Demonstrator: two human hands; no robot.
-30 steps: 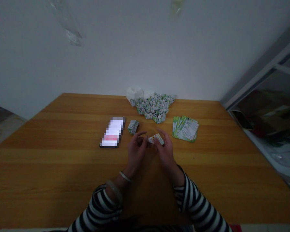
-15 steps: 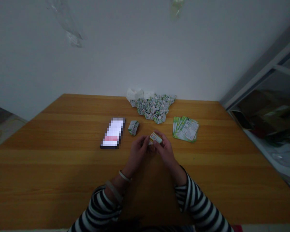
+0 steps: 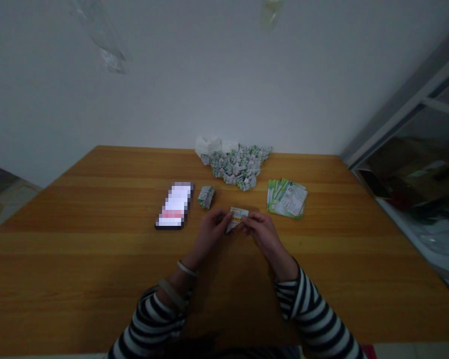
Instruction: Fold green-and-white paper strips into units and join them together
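Observation:
Between my two hands is a small folded paper card, white and green with a yellow-orange band. My left hand pinches its left edge between thumb and fingers. At its right edge, my right hand pinches it as well. The lower part of the card comes to a point beside the left fingertips. Just beyond my left hand lies a small folded paper bundle. Right of my right hand, several flat green-and-white printed cards lie fanned in a stack.
A large heap of folded green-and-white paper pieces lies by the wall, with crumpled white tissue at its left. A phone with a lit, blurred screen rests left on the wooden table. Shelving stands at the right.
The card has turned and its yellow-banded face now shows more widely. My right hand has shifted slightly right and down to its right edge. The left hand keeps its grip.

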